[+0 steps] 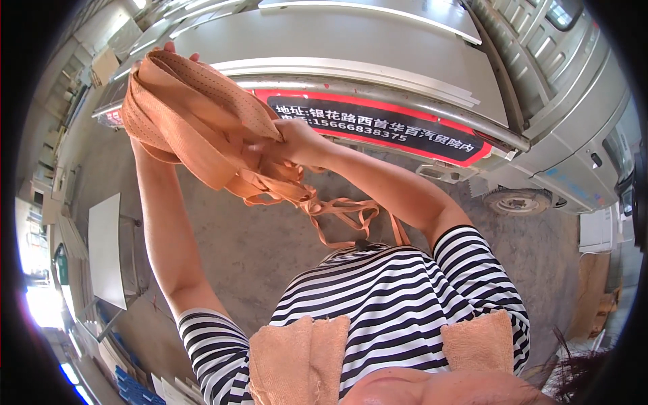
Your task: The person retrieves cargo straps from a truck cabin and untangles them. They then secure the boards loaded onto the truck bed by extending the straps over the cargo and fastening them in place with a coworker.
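Note:
A thick bundle of wide orange-tan fabric webbing point(202, 125), folded into loops with a line of dark stitching, is raised in front of me at the upper left. Behind its far end my left hand point(169, 48) is mostly hidden; a few fingertips show over the top edge, closed round it. My right hand point(298, 140) grips the bundle's near right side, fingers partly covered by folds. Narrow tangled orange strips point(351, 210) hang from its lower end toward my striped shirt.
A silver truck point(574, 128) with pale flat boards point(378, 40) on its bed stands ahead, a red-bordered dark sign point(378, 125) along its side. A white panel point(106, 250) on a stand is at left. Orange cloth pieces point(300, 358) lie at my shoulders. Concrete floor point(233, 246) lies below.

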`<state>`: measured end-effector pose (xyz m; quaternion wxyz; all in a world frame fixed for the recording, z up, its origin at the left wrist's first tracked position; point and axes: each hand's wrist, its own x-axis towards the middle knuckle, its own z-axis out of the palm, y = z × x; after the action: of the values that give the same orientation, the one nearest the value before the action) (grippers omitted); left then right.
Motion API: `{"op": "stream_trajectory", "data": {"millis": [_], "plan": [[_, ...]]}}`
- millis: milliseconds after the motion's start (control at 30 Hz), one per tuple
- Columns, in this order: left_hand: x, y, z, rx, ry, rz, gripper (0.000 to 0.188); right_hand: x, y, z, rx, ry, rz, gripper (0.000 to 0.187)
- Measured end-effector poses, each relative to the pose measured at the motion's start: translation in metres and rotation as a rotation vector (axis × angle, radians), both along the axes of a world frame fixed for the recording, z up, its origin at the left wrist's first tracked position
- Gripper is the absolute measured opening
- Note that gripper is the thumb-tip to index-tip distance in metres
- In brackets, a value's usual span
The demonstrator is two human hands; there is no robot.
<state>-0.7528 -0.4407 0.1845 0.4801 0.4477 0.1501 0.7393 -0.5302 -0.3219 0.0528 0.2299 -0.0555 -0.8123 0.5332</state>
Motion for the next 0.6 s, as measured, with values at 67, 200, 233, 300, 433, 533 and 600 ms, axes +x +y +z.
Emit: {"op": "stream_trajectory", "data": {"millis": [67, 200, 233, 300, 433, 533, 600], "plan": [[-0.023, -0.009, 0.009, 0.040, 0.062, 0.054, 0.036, -0.007, 0.004, 0.019, 0.246, -0.167, -0.111, 0.036], [-0.080, -0.054, 0.051, -0.217, 0.580, 0.895, 0.033, -0.016, 0.034, 0.114, 0.018, -0.080, -0.144, 0.038], [-0.090, -0.065, 0.053, -0.171, 0.634, 0.848, 0.033, -0.017, 0.041, 0.143, -0.003, 0.161, -0.084, 0.037], [-0.105, -0.090, 0.050, -0.200, 1.103, 0.957, 0.044, -0.021, 0.053, 0.198, 0.211, 0.261, -0.126, 0.024], [-0.110, -0.122, 0.006, -0.490, 1.840, 0.903, 0.064, -0.018, 0.071, 0.248, -0.309, 0.504, 0.078, 0.026], [-0.090, -0.116, -0.031, -0.895, 1.820, 0.853, 0.070, -0.025, 0.066, 0.247, -0.831, 0.289, 0.355, 0.024], [-0.058, -0.093, -0.062, -0.517, 1.003, 0.642, 0.086, -0.037, 0.050, 0.243, -0.449, 0.243, 0.070, 0.022]]}}
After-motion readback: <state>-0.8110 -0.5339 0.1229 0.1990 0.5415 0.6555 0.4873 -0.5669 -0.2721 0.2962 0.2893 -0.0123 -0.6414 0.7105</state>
